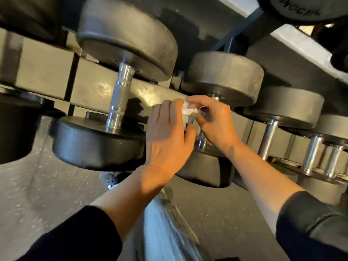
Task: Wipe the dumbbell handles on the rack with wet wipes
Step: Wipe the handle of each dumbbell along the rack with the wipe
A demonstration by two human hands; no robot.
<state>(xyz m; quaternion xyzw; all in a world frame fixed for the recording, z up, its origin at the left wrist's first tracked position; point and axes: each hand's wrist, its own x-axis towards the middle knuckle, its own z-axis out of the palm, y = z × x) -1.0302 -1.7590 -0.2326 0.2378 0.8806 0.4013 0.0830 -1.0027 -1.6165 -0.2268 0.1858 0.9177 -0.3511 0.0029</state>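
Pinching the wet wipe between left hand and right hand, we note the dumbbell handle directly beneath both, running away from us, right hand nearer.

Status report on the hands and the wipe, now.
Both hands, left hand and right hand, pinching crumpled white wet wipe. Wipe at chrome dumbbell handle, mostly hidden. Nothing in the way.

Speckled grey rubber floor under warm, patchy light.
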